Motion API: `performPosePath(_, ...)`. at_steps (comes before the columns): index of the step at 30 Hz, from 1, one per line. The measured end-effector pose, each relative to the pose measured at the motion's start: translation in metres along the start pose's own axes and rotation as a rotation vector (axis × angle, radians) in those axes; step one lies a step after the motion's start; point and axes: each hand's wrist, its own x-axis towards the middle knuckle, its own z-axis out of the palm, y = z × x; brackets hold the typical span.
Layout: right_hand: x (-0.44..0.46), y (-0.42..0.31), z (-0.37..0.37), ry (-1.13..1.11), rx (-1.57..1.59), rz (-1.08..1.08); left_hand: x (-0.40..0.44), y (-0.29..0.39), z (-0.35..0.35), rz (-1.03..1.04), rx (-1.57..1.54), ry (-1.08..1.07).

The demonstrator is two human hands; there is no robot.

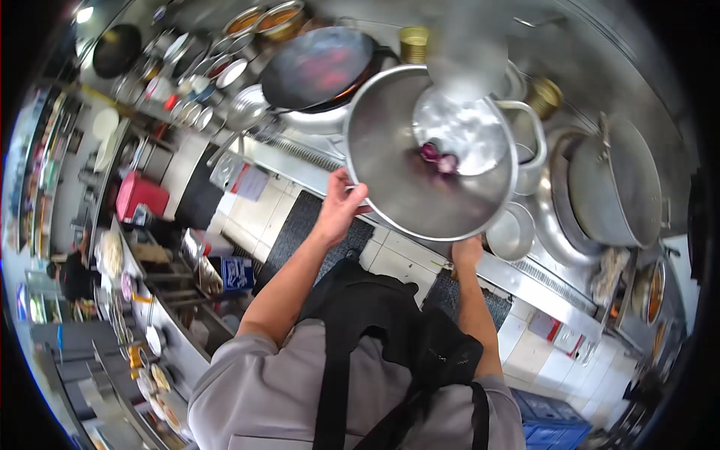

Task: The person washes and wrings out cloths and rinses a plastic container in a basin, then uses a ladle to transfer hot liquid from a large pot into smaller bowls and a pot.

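A large metal pot (375,180) is tilted over the stove counter, its open mouth facing me. Inside it lie a few purple-red pieces, perhaps onion (439,159), beside a shiny bright patch. My left hand (345,206) grips the pot's rim on its left side, thumb in front. My right hand (466,251) is at the pot's lower right edge, its fingers mostly hidden behind the pot. Steam or a blurred grey shape (469,52) covers the pot's top edge.
A black wok (319,67) stands left of the pot, and a small saucepan (510,231) right of it. A large pot (615,180) is farther right. Shelves and a red container (141,196) are at left. A person (77,274) is at far left.
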Motion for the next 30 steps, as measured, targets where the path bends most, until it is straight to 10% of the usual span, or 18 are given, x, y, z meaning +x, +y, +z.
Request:
performPosePath(4,-0.004,0.012,0.01,0.238,-0.122,-0.257,-0.006,-0.04,-0.057,-0.193,-0.113,-0.063)
performPosePath(7,0.002,0.03,0.004,-0.195,-0.218,-0.204,-0.01,-0.132,-0.143,-0.303,0.443,-0.166)
performPosePath(12,-0.015,0.042,-0.01,-0.106,-0.402,-0.274,0.04,-0.201,-0.211,0.279,1.335,0.111)
performPosePath(17,-0.095,0.023,-0.036,0.172,-0.391,-0.175,0.124,-0.368,-0.264,-0.91,0.547,0.941)
performPosePath(20,-0.135,-0.04,-0.073,0.365,-0.31,-0.078,0.125,-0.356,-0.234,-0.91,-0.16,0.462)
performPosePath(30,-0.207,0.027,-0.15,0.292,-0.176,0.319,0.166,-0.383,-0.166,-0.684,-0.183,0.652)
